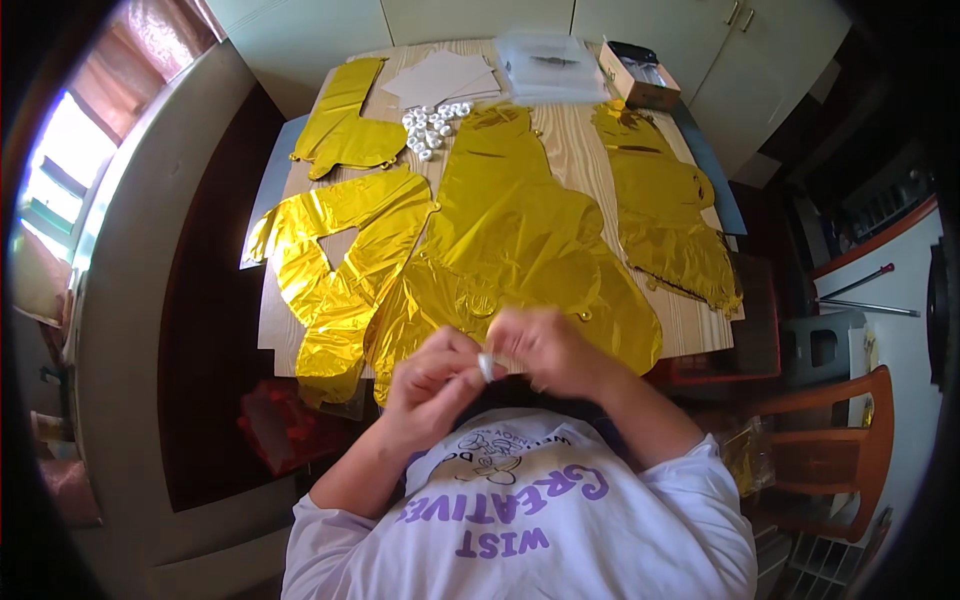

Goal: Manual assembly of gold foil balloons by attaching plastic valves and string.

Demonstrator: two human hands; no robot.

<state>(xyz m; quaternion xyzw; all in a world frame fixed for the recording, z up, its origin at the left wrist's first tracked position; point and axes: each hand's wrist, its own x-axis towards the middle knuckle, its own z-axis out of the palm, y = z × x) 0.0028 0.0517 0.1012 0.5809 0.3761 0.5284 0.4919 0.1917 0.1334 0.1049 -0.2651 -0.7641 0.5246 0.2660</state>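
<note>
Left hand (432,385) and right hand (545,350) pinch one small white ring-shaped piece (486,367) between them, just below the large flat gold foil balloon (510,240). All four foil balloons lie uninflated; beyond the hands, a pile of white ring pieces (435,126) remains.

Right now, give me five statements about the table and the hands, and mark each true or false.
1. Both hands meet at the near edge of the table. True: the left hand and right hand are pinched together there.
2. The fingers hold a large red ball. False: a small white piece sits between them.
3. The foil sheets on the table are gold. True.
4. The small white pieces lie piled at the near edge. False: they lie toward the far end, beside the white papers.
5. The open box sits at the far left corner. False: it is at the far right corner.
</note>
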